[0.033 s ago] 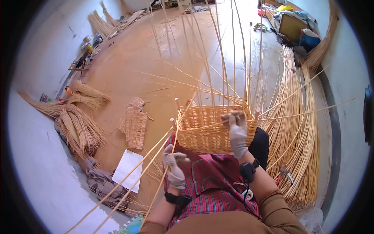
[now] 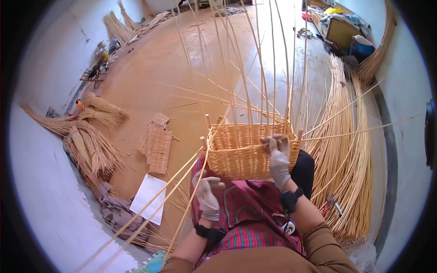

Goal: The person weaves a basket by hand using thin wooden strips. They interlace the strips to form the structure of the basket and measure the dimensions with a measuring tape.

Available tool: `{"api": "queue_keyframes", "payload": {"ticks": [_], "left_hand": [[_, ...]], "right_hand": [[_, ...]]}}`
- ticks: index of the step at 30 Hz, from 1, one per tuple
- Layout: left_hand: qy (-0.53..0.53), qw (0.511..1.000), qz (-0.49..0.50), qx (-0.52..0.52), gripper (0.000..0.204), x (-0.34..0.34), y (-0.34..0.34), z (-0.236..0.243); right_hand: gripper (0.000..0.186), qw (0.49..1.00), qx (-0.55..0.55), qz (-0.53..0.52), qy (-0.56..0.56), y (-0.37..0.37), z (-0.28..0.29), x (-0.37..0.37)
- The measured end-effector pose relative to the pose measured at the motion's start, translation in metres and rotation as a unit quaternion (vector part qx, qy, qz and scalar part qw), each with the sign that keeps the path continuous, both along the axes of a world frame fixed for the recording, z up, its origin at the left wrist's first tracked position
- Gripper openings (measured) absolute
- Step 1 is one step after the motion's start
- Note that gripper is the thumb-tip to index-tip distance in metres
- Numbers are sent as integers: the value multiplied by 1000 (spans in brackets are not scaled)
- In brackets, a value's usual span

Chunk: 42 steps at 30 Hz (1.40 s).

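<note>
A rectangular wicker basket (image 2: 239, 164) sits on my lap, woven of pale rods, with several long upright stakes (image 2: 261, 77) rising from it. My right hand (image 2: 278, 157), in a whitish glove, is closed over the front rim near the right corner, fingers curled on the weave there. Below the left front corner, my gloved left hand (image 2: 208, 198) has its fingers stretched out to the right. A long rod (image 2: 189, 207) slants down from that corner and passes right beside the left hand's thumb. Whether the thumb touches it I cannot tell. Short wooden pegs (image 2: 203, 143) stand at the basket's corners.
Long bundles of rods (image 2: 339, 182) lie on the right, with red-handled pliers (image 2: 331, 204) on them. To the left are woven panels (image 2: 159, 148), a white paper sheet (image 2: 149, 198) and more bundles (image 2: 95, 150). Loose rods (image 2: 359, 133) stick out sideways from the basket.
My left hand has shifted slightly to the right and down, its thumb blurred by motion. The slanting rods at the left have moved a little. My right hand remains at the rim.
</note>
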State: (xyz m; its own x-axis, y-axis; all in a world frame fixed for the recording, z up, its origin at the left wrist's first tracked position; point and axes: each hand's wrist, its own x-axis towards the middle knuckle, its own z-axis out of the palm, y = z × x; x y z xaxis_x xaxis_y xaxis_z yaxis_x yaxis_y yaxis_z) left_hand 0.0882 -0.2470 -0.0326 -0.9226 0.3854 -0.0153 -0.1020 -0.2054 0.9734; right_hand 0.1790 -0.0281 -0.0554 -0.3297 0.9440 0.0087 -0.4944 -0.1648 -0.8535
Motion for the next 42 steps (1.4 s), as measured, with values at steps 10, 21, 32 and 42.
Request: {"api": "queue_keyframes", "payload": {"ticks": [10,21,32,42], "left_hand": [[209,890,-281,-293,22,-86,89,35],[72,942,-294,-147,19,-71,97,1],[454,873,126,-125,28,-43,110,11],[49,934,-297,-191,26,-13,147,-15]], "right_hand": [[20,958,267,50,-98,6,49,-27],[29,974,196,40,105,14,-19,17],[17,981,96,-5,-166,23,38,56],[44,827,487,32,-279,59,120,-23]]}}
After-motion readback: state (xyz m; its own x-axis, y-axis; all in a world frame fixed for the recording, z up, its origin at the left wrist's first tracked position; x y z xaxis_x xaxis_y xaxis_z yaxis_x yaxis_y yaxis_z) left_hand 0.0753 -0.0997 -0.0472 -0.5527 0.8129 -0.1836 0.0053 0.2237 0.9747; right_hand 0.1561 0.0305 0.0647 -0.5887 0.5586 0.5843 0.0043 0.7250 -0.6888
